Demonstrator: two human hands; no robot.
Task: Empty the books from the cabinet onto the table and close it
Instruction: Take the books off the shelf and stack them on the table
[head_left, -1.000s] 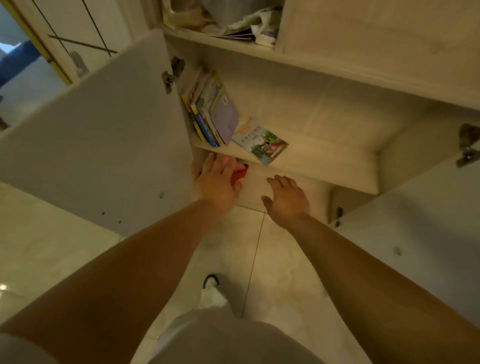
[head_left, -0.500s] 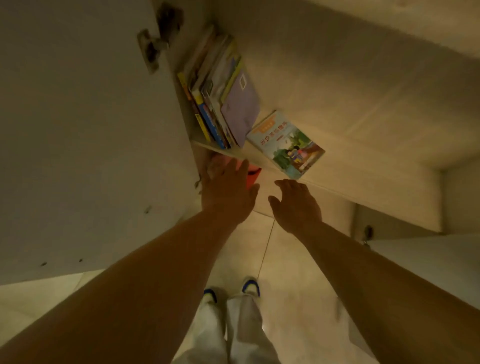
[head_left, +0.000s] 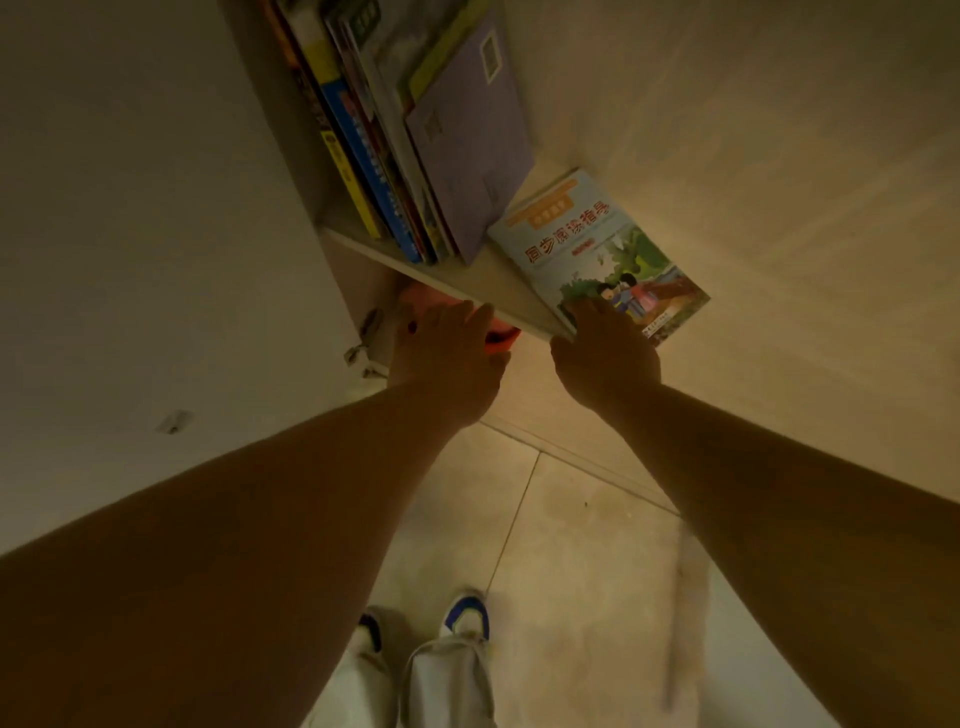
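Several books (head_left: 415, 130) lean upright against the cabinet's left wall on a shelf (head_left: 483, 280). A picture book (head_left: 597, 249) lies flat on the shelf to their right. My right hand (head_left: 605, 353) reaches its near corner, fingertips touching the cover, fingers apart. Below the shelf edge, my left hand (head_left: 447, 358) stretches towards a red object (head_left: 501, 338) underneath, fingers spread; I cannot see a grip on it.
The open left cabinet door (head_left: 156, 234) stands close on my left, with a hinge (head_left: 366, 338) beside my left hand. The cabinet's back wall (head_left: 753, 156) fills the right. Tiled floor (head_left: 571, 545) and my shoes (head_left: 467, 618) are below.
The camera has moved closer to the shelf. My right hand has risen from below the shelf to the flat picture book's corner. My left hand stays by the red object.
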